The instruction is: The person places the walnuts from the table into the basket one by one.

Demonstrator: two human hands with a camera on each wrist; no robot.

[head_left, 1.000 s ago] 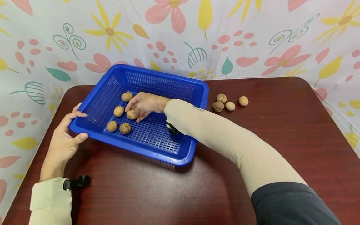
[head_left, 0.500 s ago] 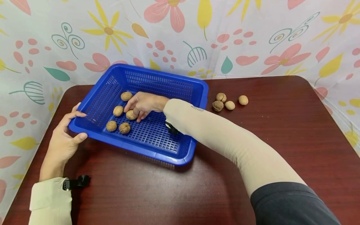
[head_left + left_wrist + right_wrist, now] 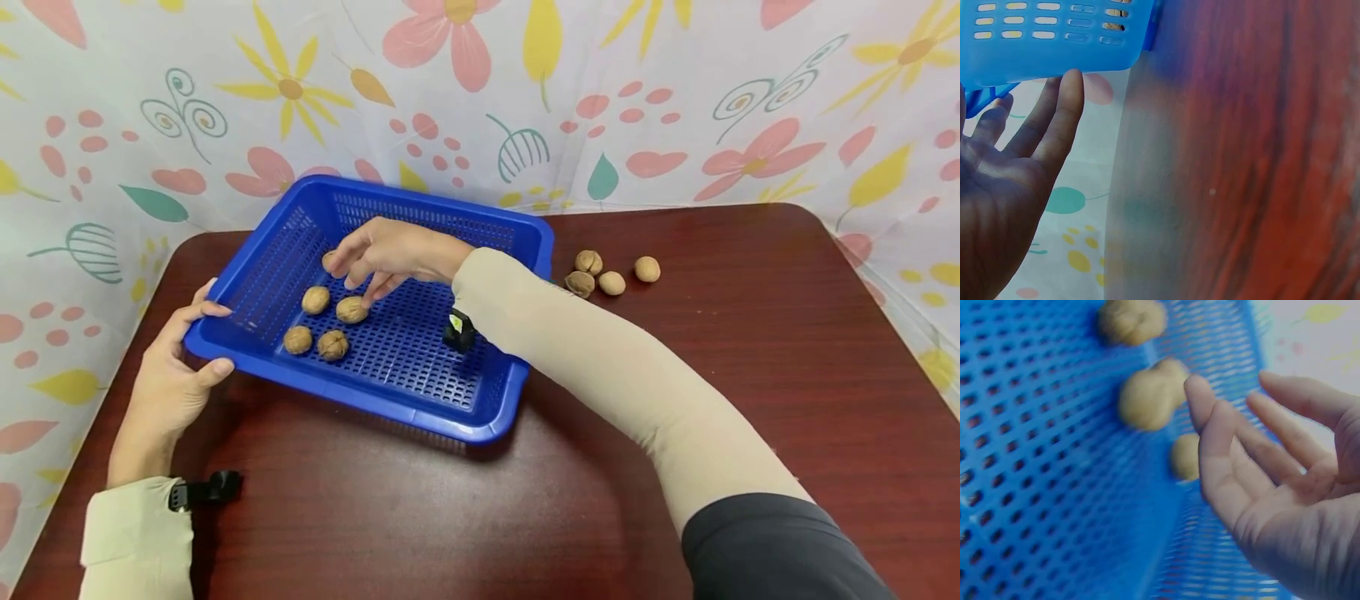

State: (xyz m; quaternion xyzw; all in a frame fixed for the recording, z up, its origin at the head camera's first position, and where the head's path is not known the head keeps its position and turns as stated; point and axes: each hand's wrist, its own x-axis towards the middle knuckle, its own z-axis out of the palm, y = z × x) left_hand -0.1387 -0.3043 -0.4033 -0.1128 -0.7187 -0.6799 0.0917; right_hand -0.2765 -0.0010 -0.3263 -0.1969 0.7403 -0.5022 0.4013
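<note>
A blue plastic basket [image 3: 420,414] with slotted walls holds several walnuts at its left end. My left hand [image 3: 171,367] grips its left corner, index finger over the rim and thumb at the near edge; in the left wrist view, fingertips [image 3: 1072,81] meet the basket's underside. Inside the basket, my right hand [image 3: 397,250] hovers with loosely bent fingers and nothing between them. Just below its fingertips lies one walnut [image 3: 352,310]. Another walnut [image 3: 330,262] is partly hidden behind the fingers. In the right wrist view the walnuts [image 3: 1146,400] lie beyond the right hand [image 3: 1272,462].
Several more walnuts [image 3: 588,262] lie on the dark red-brown table [image 3: 750,333] to the right of the basket. A flower-patterned cloth [image 3: 480,108] hangs behind the table and along its sides.
My right hand has released a walnut and risen slightly up and back from it; the walnut stays on the basket floor. The left hand keeps its place on the corner.
</note>
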